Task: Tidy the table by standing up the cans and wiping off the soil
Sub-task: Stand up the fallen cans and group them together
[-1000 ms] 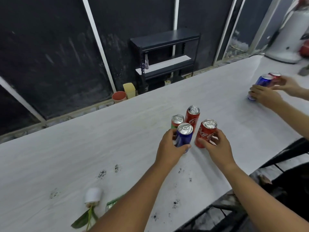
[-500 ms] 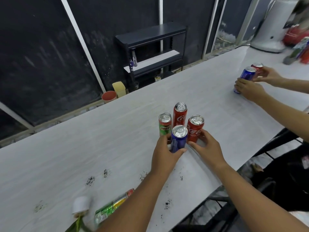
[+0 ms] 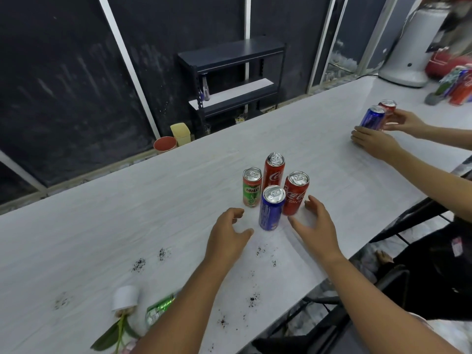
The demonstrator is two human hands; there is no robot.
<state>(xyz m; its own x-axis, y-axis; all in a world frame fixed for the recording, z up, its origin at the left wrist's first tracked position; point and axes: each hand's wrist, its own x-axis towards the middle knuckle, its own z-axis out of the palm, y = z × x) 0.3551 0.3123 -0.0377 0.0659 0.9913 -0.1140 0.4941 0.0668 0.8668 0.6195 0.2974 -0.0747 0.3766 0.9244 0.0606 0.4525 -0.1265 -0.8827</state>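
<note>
Several cans stand upright in a tight cluster mid-table: a blue can [image 3: 271, 212] in front, a red can [image 3: 295, 193] to its right, a taller red can [image 3: 273, 169] behind and a green Milo can [image 3: 251, 187] on the left. My left hand [image 3: 228, 235] hovers just left of the blue can, fingers loosely curved, holding nothing. Beside the front red can, my right hand [image 3: 315, 227] is spread open and grips nothing. A green can [image 3: 159, 308] lies on its side near my left forearm. Soil specks [image 3: 139, 264] dot the white table [image 3: 107, 221].
A small white pot [image 3: 125, 298] lies tipped over with a flower stem [image 3: 116, 333]. Another person's hands [image 3: 375, 144] hold a blue can [image 3: 372, 118] and a red can [image 3: 387, 106] at the far right. More cans and a white appliance [image 3: 419, 47] stand beyond.
Both my hands have let go of the cans and drawn back toward me. The cluster stays standing. The view has shifted, showing more of the lying green can.
</note>
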